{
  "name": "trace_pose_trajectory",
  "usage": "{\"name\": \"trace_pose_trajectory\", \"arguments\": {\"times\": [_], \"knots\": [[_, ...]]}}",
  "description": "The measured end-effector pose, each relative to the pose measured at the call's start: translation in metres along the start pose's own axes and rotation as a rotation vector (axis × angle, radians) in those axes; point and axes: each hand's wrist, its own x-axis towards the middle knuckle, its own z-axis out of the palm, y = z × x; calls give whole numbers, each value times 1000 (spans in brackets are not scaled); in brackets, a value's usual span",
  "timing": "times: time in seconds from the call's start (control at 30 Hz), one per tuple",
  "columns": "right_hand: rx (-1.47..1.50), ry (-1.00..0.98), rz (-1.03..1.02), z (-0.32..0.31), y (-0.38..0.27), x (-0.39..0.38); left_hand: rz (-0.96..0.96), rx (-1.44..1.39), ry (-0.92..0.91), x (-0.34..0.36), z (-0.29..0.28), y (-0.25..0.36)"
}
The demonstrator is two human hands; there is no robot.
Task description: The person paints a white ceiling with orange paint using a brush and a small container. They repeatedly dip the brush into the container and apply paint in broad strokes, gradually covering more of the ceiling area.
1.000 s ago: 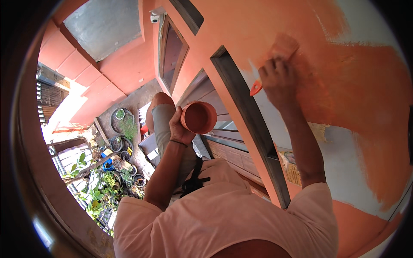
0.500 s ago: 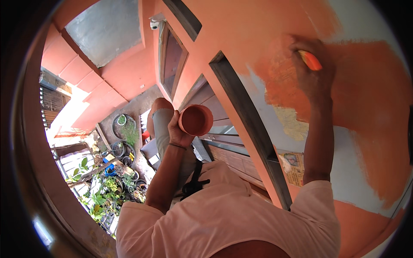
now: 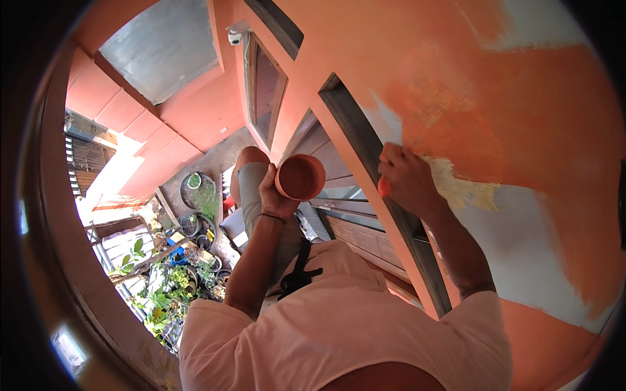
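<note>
My left hand [image 3: 276,199] is closed around the side of a round orange-brown paint cup [image 3: 317,179], holding it in front of my body with its open mouth toward me. Dark reddish paint seems to sit inside it. Over to the right, my right hand [image 3: 412,181] is closed on a paintbrush [image 3: 385,188]; only the orange-red end of its handle shows, and the bristles are hidden. That hand is close to the wall [image 3: 541,117], beside a dark recessed frame. Fresh darker orange paint covers part of this wall, with pale grey and yellowish patches left bare.
A long dark frame [image 3: 355,120] runs down the wall between my hands. Potted plants [image 3: 176,280] crowd the ground at lower left, beside a round dark tub [image 3: 184,195]. A white camera [image 3: 235,38] is fixed high on the wall.
My right hand has moved down and left with the paintbrush, from the orange patch to beside the dark frame. The paint cup stays in my left hand.
</note>
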Motion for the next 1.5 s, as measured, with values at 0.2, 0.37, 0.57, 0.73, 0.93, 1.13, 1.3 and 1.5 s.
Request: {"name": "trace_pose_trajectory", "arguments": {"times": [0.2,0.37,0.57,0.73,0.93,1.13,1.3,1.5], "knots": [[-310,228,-226,-13,20,155,-3,10,-22,-3,4,-10],[-535,-110,-298,15,31,120,36,15,-93,-9,13,-8],[-386,-258,-207,20,7,-15,91,-90,47,-1,-2,-4],[12,-212,37,-12,-9,-74,-2,-93,48,7,5,-3],[776,549,876,-67,-49,-103,-76,-23,91,7,28,-16],[1442,1245,873,-77,-57,-134,-210,99,85,3,101,-48],[1604,1298,705,-77,-64,-157,-376,127,33,8,135,-75],[1423,1324,518,-76,-67,-177,-542,175,3,9,165,-111]]}}
